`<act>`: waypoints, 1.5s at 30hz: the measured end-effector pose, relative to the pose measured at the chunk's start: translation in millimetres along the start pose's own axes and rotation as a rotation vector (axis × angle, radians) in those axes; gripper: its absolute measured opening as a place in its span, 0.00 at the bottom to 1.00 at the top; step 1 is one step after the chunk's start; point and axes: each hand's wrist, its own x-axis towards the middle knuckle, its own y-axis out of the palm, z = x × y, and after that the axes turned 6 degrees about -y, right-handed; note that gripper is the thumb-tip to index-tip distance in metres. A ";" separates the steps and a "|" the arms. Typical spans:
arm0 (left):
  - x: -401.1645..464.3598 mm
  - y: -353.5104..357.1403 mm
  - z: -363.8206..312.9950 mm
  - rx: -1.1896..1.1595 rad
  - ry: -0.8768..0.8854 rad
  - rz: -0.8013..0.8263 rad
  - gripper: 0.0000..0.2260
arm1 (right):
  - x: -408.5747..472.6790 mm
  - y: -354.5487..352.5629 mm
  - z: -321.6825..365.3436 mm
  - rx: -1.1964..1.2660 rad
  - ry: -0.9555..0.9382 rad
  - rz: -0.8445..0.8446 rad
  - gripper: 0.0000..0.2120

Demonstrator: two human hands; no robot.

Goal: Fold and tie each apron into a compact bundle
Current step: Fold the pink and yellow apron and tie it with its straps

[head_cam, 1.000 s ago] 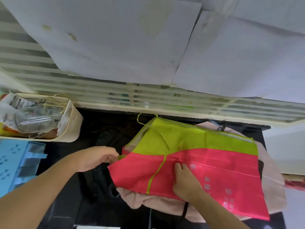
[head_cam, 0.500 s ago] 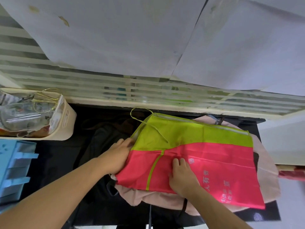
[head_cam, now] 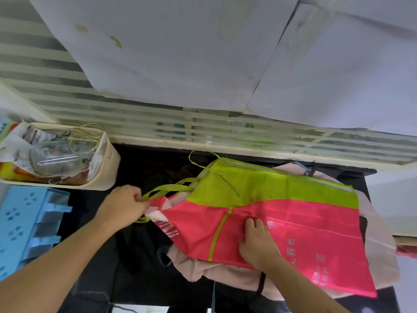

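A pink apron (head_cam: 304, 231) with a lime-green band along its far edge lies folded flat on a pile of cloth on the dark table (head_cam: 135, 168). My left hand (head_cam: 123, 205) grips the apron's left corner and its lime-green straps (head_cam: 171, 188), drawn out to the left. My right hand (head_cam: 258, 241) presses flat on the middle of the pink panel, fingers spread beside a green seam. A pale pink apron (head_cam: 216, 271) lies underneath, showing at the front and right edges.
A cream bin (head_cam: 106, 168) holding a glass jar and papers stands at the back left. A blue plastic organizer (head_cam: 24, 224) sits at the left edge. Dark cloth (head_cam: 140, 251) lies left of the pile. A slatted ledge and white paper sheets rise behind the table.
My left hand has taken hold of the apron's left corner and straps and pulled them out to the left, unfolding a pink flap. My right hand stays pressed on the panel.
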 end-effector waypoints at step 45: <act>-20.1 -22.7 52.2 0.271 -0.491 -0.010 0.47 | 5.9 -0.7 1.5 0.032 0.041 0.035 0.14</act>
